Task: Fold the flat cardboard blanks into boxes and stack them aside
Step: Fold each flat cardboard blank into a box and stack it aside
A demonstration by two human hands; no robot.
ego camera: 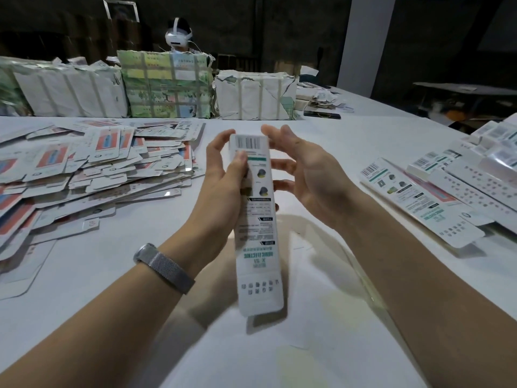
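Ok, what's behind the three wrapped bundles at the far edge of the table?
Behind the wrapped bundles a person's head wearing a white headset shows against a dark wall. The bundles cover everything below the head.

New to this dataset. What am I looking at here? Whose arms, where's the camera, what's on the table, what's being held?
There is no robot: a person works with bare hands, and the single picture comes from a wide-angle camera on their head, looking forward and down.

The left hand, with a watch on its wrist, grips a long narrow printed carton, thumb across its front. The right hand is open beside it, fingers reaching toward the carton's far edge.

On the white table, a loose heap of flat blanks lies at left and finished boxes are stacked at right. Strapped bundles stand along the far edge, with another person wearing a headset behind them.
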